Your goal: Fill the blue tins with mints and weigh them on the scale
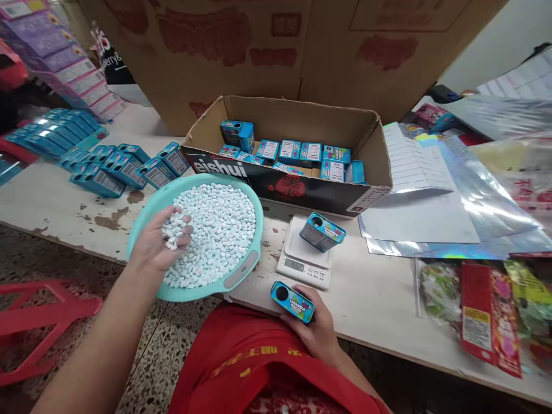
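Observation:
My left hand (161, 241) is palm up with its fingers curled round a scoop of small white candies, just over the left part of a turquoise basin (246, 276). More white candies (219, 230) fill the basin. Near the table's front edge, my right hand (317, 322) grips a small blue box (292, 302) with a dark round hole in its top. Another blue box (322, 232) stands upright on a white kitchen scale (304, 271), whose display shows digits too small to read surely.
Behind the scale, an open carton (280, 187) contains several blue boxes. More blue boxes (103, 178) stand at the left. Silvery sheets (422, 224) and candy packets (476, 316) lie at the right. A red stool (43, 322) is below left.

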A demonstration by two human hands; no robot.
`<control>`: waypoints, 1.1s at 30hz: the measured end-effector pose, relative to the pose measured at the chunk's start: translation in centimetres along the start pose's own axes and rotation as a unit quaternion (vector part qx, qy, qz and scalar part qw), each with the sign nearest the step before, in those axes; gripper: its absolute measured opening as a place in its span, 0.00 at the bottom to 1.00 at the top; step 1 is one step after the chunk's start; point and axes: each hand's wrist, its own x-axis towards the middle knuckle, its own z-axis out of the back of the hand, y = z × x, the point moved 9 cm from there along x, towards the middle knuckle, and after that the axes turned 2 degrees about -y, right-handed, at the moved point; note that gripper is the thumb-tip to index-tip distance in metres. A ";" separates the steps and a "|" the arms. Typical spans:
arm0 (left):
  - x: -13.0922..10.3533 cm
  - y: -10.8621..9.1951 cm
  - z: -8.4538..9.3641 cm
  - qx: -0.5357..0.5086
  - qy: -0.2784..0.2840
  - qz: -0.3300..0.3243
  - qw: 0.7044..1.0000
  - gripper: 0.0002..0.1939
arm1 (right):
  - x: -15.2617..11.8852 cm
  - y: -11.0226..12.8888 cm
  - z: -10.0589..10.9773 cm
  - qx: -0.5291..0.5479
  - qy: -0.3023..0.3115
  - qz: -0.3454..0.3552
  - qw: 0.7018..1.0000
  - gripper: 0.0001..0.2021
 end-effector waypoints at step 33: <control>-2.2 -6.0 -4.6 -0.080 0.022 -0.224 0.971 0.18 | 18.4 17.0 -10.5 -0.036 0.136 0.186 0.972 0.12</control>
